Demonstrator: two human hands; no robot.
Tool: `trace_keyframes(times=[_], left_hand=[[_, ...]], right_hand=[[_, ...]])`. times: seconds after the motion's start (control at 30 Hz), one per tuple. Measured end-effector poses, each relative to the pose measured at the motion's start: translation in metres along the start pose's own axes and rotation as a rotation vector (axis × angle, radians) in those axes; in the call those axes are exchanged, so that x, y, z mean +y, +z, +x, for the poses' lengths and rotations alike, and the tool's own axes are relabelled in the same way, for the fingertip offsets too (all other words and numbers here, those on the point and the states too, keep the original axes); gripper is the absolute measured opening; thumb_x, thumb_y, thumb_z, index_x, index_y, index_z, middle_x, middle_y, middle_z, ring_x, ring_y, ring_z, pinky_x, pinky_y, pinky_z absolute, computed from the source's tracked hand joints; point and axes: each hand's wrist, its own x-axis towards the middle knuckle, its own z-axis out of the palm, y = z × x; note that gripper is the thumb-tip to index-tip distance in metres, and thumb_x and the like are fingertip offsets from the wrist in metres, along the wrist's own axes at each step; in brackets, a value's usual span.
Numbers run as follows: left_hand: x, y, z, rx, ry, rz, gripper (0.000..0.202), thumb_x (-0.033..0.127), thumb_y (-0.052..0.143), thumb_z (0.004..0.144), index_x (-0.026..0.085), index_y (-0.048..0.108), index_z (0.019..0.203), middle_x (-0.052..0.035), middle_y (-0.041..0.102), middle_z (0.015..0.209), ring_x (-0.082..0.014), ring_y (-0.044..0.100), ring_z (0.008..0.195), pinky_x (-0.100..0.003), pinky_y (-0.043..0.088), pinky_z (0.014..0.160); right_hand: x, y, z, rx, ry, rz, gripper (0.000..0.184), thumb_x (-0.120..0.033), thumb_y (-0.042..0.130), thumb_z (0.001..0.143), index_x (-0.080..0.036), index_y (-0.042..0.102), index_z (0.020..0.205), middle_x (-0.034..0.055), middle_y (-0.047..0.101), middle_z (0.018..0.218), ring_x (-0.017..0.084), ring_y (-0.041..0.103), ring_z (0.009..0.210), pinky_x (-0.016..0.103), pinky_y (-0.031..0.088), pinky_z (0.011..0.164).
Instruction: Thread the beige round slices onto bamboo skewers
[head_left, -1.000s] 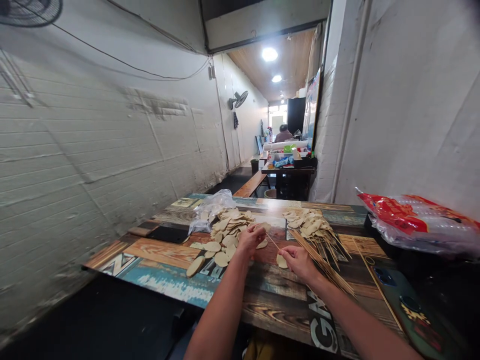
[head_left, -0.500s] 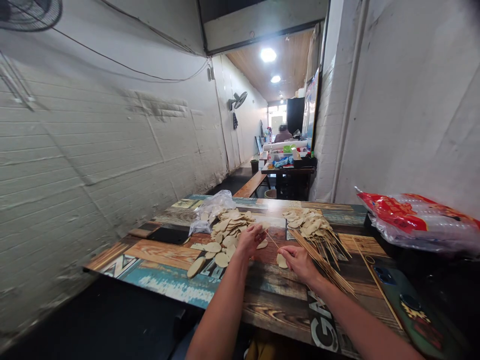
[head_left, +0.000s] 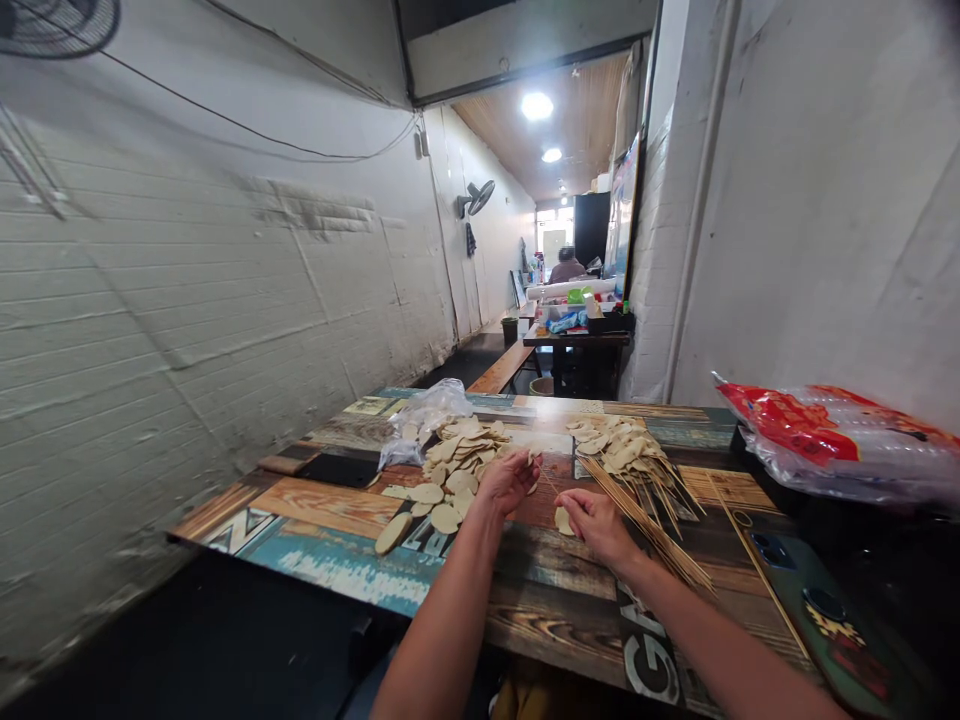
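My left hand (head_left: 508,481) is closed round a pale flat slice at the near edge of a heap of loose slices (head_left: 455,455) on the patchwork wooden table (head_left: 330,505). My right hand (head_left: 596,519) pinches a thin bamboo skewer with one slice (head_left: 562,520) threaded on it, its tip pointing toward my left hand. A bundle of bare skewers (head_left: 649,525) lies just right of my right hand. Behind it sits a pile of skewered slices (head_left: 615,447).
A clear plastic bag (head_left: 424,415) lies behind the heap. A red and clear packet (head_left: 832,440) and a phone (head_left: 821,605) rest at the right. A white brick wall runs along the left. Far down the room a person sits at another table (head_left: 581,340).
My left hand has turned palm up and its fingers have curled on a slice. My right hand has stayed nearly still with the skewer.
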Motion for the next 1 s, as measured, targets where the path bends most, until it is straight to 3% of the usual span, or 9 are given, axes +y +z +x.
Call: trace_keyframes(times=[0.1,0.27,0.43,0.57,0.8,1.0], left_hand=[[-0.002,0.003,-0.001,0.014,-0.067,-0.059,0.010,0.013,0.072,0.078,0.014,0.063,0.074,-0.0046,0.067,0.073,-0.0110,0.064,0.063,-0.022,0.053,0.064],[-0.001,0.005,-0.001,0.037,0.030,-0.093,0.012,0.012,0.073,0.076,0.014,0.062,0.072,-0.0036,0.067,0.072,-0.0122,0.067,0.071,-0.023,0.053,0.069],[-0.005,0.003,0.001,0.008,0.101,0.008,0.021,0.019,0.084,0.065,0.014,0.066,0.074,-0.0037,0.069,0.074,-0.0120,0.066,0.068,-0.023,0.052,0.067],[-0.009,0.005,0.000,0.011,0.155,0.031,0.026,0.019,0.086,0.059,0.013,0.069,0.077,-0.0043,0.070,0.077,-0.0133,0.067,0.069,-0.023,0.052,0.067],[-0.004,0.013,-0.006,0.048,0.034,-0.048,0.012,0.014,0.074,0.076,0.012,0.062,0.074,-0.0065,0.070,0.075,-0.0133,0.068,0.068,-0.022,0.053,0.065],[0.000,0.016,-0.007,0.053,0.061,-0.083,0.009,0.021,0.067,0.084,0.013,0.063,0.083,-0.0077,0.071,0.077,-0.0157,0.070,0.070,-0.023,0.055,0.062]], right_hand=[[-0.001,0.001,0.000,0.010,0.005,-0.001,0.043,-0.055,0.049,0.083,-0.016,0.067,0.080,-0.0064,0.042,0.042,0.011,0.040,0.040,0.022,0.030,0.043],[0.001,0.001,0.000,0.001,-0.008,-0.033,0.043,-0.050,0.048,0.084,-0.014,0.070,0.086,-0.0050,0.045,0.044,0.012,0.043,0.042,0.023,0.032,0.045],[0.004,0.001,0.001,-0.010,-0.033,-0.086,0.046,-0.046,0.047,0.084,-0.013,0.072,0.103,-0.0032,0.049,0.047,0.013,0.045,0.044,0.024,0.035,0.047],[0.004,0.001,0.002,0.010,-0.048,-0.133,0.043,-0.043,0.045,0.084,-0.014,0.073,0.100,-0.0009,0.054,0.049,0.015,0.049,0.048,0.025,0.036,0.048],[0.002,-0.002,0.002,0.039,-0.028,-0.095,0.039,-0.046,0.044,0.083,-0.015,0.067,0.079,-0.0041,0.046,0.046,0.012,0.044,0.045,0.024,0.033,0.047],[0.000,-0.002,0.002,0.026,-0.019,-0.028,0.036,-0.047,0.046,0.082,-0.017,0.063,0.074,-0.0063,0.040,0.044,0.011,0.039,0.042,0.023,0.027,0.044]])
